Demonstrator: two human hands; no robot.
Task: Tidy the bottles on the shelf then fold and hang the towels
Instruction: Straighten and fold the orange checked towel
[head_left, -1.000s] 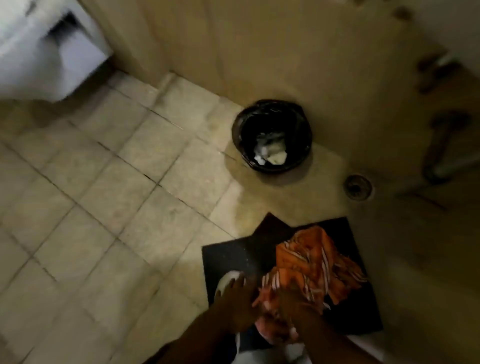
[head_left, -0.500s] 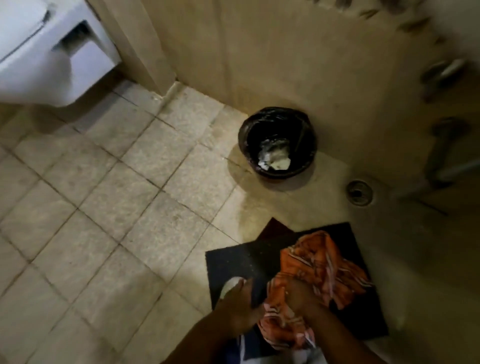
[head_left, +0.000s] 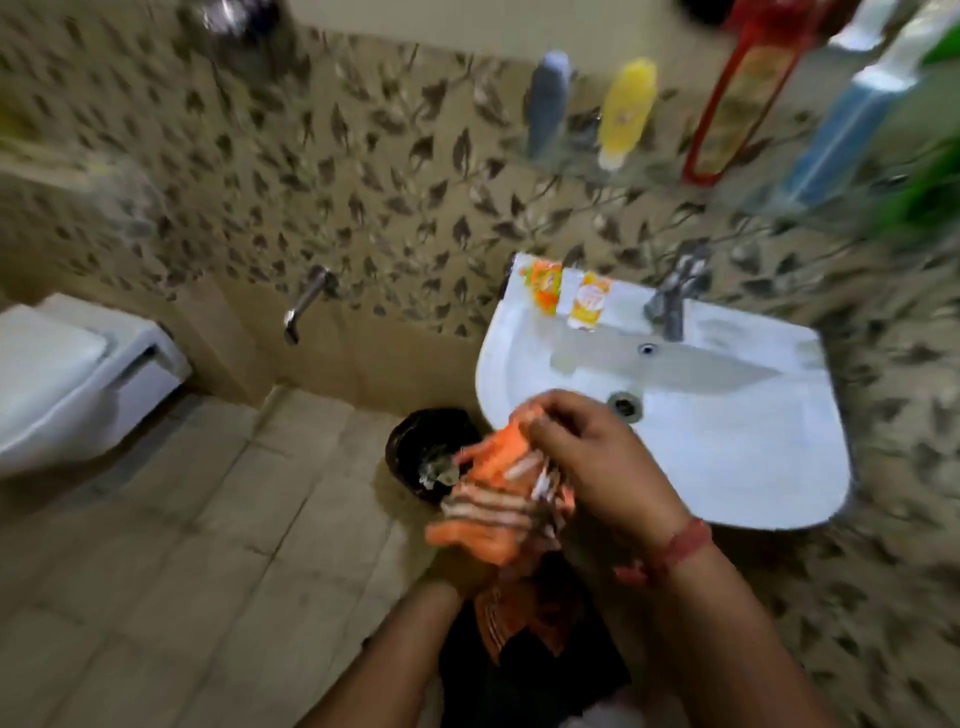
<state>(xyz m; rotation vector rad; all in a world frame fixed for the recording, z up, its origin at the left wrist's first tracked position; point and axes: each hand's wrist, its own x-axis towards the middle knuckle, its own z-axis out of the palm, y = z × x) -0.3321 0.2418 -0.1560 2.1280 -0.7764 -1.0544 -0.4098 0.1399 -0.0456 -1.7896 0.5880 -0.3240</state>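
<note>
Up front, orange towel beside sink rim

I am watching both hands bunching an orange striped towel just in front of the white sink. My right hand is gripping its top over the sink's front rim; my left hand is holding it from below. Above the sink, blurred bottles are standing on a glass shelf. Left of the sink, a black bin is sitting on the floor.
</note>
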